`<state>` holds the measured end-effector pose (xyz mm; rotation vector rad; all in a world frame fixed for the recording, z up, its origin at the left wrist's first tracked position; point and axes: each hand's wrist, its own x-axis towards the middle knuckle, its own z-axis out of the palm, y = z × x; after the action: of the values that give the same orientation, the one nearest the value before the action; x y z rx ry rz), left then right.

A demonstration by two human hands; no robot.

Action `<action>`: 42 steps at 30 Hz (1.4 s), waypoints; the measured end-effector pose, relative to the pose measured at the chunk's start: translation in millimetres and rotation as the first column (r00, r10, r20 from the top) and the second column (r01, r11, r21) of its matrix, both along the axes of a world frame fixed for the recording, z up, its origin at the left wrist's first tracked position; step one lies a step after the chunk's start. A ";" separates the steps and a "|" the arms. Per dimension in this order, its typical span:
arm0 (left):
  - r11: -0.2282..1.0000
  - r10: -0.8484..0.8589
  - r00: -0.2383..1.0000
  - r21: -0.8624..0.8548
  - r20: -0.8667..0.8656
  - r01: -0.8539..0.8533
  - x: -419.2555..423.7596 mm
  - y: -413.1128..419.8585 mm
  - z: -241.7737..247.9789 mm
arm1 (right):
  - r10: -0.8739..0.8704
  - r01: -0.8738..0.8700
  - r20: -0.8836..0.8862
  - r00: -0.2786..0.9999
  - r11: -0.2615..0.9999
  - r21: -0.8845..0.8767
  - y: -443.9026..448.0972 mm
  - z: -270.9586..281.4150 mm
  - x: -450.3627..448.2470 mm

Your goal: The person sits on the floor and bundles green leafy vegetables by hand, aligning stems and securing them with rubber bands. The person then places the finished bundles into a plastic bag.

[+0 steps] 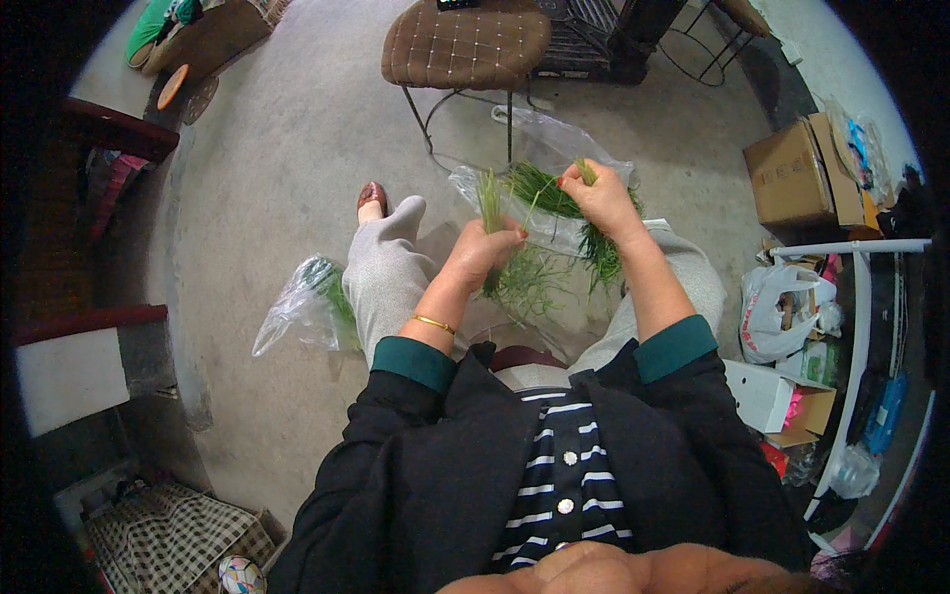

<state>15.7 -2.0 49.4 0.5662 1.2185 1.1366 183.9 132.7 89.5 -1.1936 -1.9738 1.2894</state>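
Note:
My left hand [479, 254] is closed around an upright bunch of thin green stalks [488, 199], its pale ends on top. A loose stalk [533, 208] slants up from my left thumb towards the right fingertips. In my right hand [603, 199] is another bunch of leafy greens [600, 252], possibly chives, with pale ends above the fingers and dark leaves hanging below. Between and beyond the hands, a pile of the greens [540, 187] lies on a clear plastic bag [564, 137] on the floor. Loose thin trimmings [528, 278] lie beneath my hands.
Another clear plastic bag [291, 315] with greens lies beside my left leg. A brown padded stool [466, 44] stands ahead. To the right are cardboard boxes [790, 178], a white plastic bag [772, 308] and a white rack frame [859, 312]. A patterned ball [241, 575] is at lower left.

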 end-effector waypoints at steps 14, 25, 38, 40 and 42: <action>0.999 0.034 0.972 0.004 0.232 -0.036 -3.7 -0.3 0.6 | 0.229 -0.222 -0.034 0.973 0.880 -0.420 -11.1 -2.5 -3.4; 1.000 -0.016 0.963 -0.020 0.268 0.023 1.1 -2.3 6.4 | 0.097 -0.265 -0.309 0.946 0.782 -0.565 -29.8 -16.8 -17.8; 0.999 0.032 0.994 0.006 0.105 -0.033 3.0 -1.3 5.7 | 0.075 -0.188 -0.246 0.966 0.858 -0.478 -42.3 -17.8 -25.2; 0.999 0.041 0.994 0.005 0.104 -0.042 2.4 -1.5 5.2 | 0.089 -0.183 -0.220 0.971 0.873 -0.452 -41.2 -18.1 -25.0; 0.999 0.033 0.991 0.006 0.132 -0.034 1.2 -1.2 4.9 | 0.100 -0.185 -0.208 0.973 0.878 -0.442 -40.4 -18.4 -24.3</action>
<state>16.9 -3.1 54.3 0.4705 1.1134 1.1890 159.6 92.3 71.1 -1.0956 -1.7008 1.9504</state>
